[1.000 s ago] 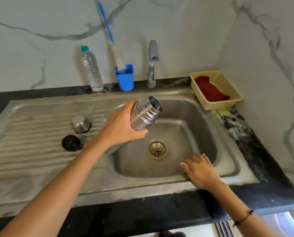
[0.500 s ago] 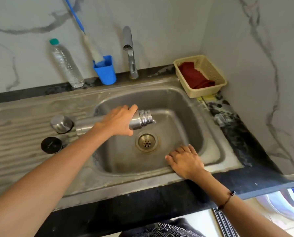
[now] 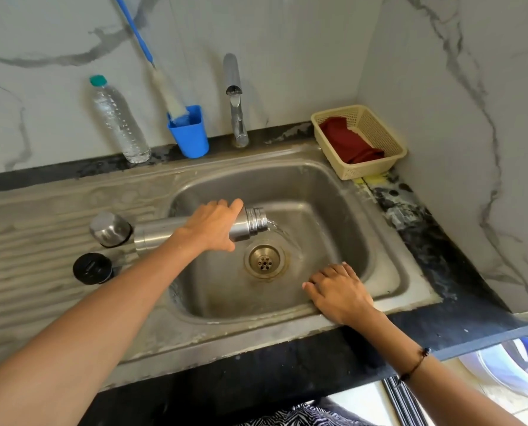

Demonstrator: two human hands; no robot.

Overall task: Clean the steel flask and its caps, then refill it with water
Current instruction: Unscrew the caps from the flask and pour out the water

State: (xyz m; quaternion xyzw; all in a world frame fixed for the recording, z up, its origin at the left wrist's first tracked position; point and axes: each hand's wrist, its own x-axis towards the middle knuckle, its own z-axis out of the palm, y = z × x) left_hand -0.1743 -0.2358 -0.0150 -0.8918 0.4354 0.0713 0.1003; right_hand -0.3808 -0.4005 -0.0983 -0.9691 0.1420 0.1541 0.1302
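**Flask tipped flat, water running into the basin**

Tilted mouth-up a second ago, the cylindrical brushed-steel flask (image 3: pixel 247 224) now lies almost level over the stainless-steel sink (image 3: pixel 333 192), its ribbed threaded neck pointing right. A thin clear stream of water (image 3: pixel 282 232) spills from the mouth toward the round brass-toned drain (image 3: pixel 264 261).

The left hand (image 3: pixel 212 226) grips the flask's upper body, fingers curled over it and thumb beneath. The right hand (image 3: pixel 339 292) rests flat on the sink's near rim, fingers straight and slightly spread, holding nothing.

On the ribbed drainboard at left stand a domed steel cap (image 3: pixel 110 229), just beside the flask's base, and a round black plastic cap (image 3: pixel 93 268) nearer.

Along the far marble-veined wall stand a clear ridged plastic bottle (image 3: pixel 119 124), a blue plastic cup (image 3: pixel 189 133) holding a long blue-handled bottle brush (image 3: pixel 164 87), and a chrome tap (image 3: pixel 235 99). A cream perforated basket (image 3: pixel 376 130) at far right holds a dark red cloth (image 3: pixel 347 141).
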